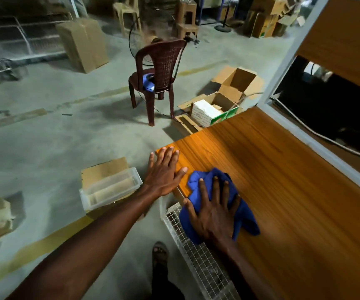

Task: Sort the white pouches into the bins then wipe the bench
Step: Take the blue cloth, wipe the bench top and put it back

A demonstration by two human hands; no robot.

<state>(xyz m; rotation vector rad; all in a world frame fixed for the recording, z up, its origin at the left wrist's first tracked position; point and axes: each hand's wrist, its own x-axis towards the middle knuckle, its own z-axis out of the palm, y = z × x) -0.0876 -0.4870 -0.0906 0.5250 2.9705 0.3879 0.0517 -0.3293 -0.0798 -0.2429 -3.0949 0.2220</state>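
On bench (282, 169), right hand (214, 215) pressing blue cloth (246, 221), no legible writing

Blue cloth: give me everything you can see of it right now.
The blue cloth looks like soft fabric, bunched and creased, not folded. It lies on the wooden bench near its left front corner, one flap hanging over the front edge above a wire basket. The right hand presses flat on it, fingers spread. The left hand rests beside it, not touching.
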